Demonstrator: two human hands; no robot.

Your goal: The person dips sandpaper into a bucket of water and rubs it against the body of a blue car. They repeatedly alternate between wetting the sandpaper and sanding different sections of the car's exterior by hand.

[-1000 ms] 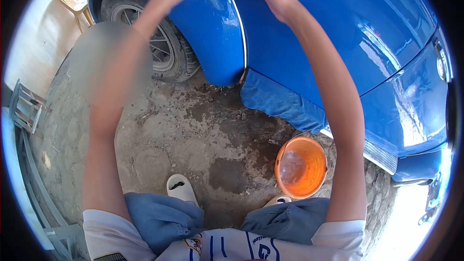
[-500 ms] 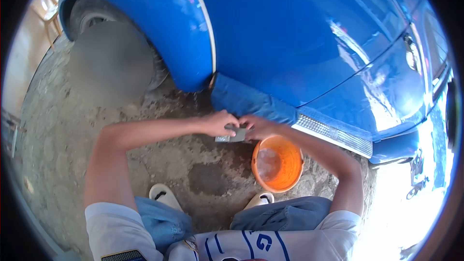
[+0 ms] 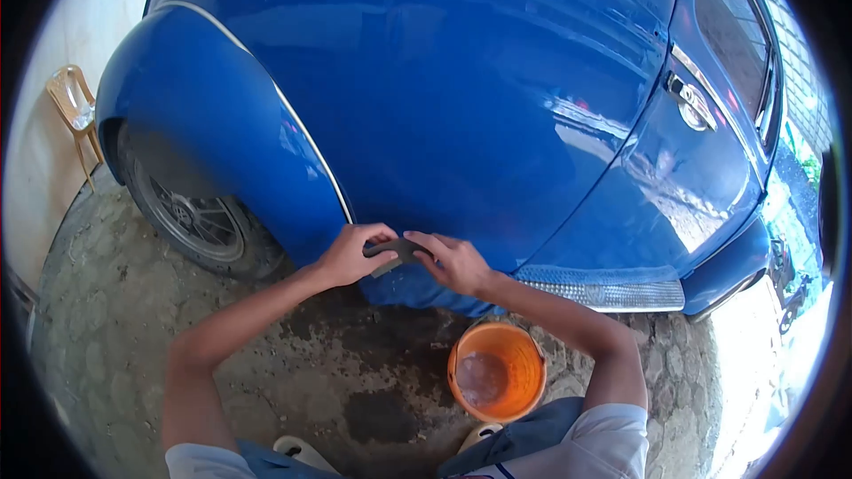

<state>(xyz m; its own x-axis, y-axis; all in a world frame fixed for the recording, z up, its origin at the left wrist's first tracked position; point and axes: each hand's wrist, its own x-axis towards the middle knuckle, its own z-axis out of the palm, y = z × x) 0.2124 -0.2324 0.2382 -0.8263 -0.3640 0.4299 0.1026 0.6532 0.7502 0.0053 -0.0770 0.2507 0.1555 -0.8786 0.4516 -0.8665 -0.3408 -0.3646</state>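
My left hand (image 3: 351, 255) and my right hand (image 3: 453, 262) both grip a small dark grey pad (image 3: 396, 250), which bends between my fingers. I hold it in front of the lower body of a blue car (image 3: 470, 98), just right of the rear fender's chrome trim line (image 3: 306, 146). The pad is close to the paint, and whether it touches the panel I cannot tell.
An orange bucket (image 3: 529, 357) with water stands on the stained stone ground below my right forearm. A rear wheel (image 3: 197, 222) sits under the fender at left. A chrome running board (image 3: 612, 294) runs low at right. A tan plastic chair (image 3: 75, 111) stands far left.
My hands came down from high on the fender to near the bucket, then rose slightly to the lower panel. The view tilted up, showing more of the car's side and door.
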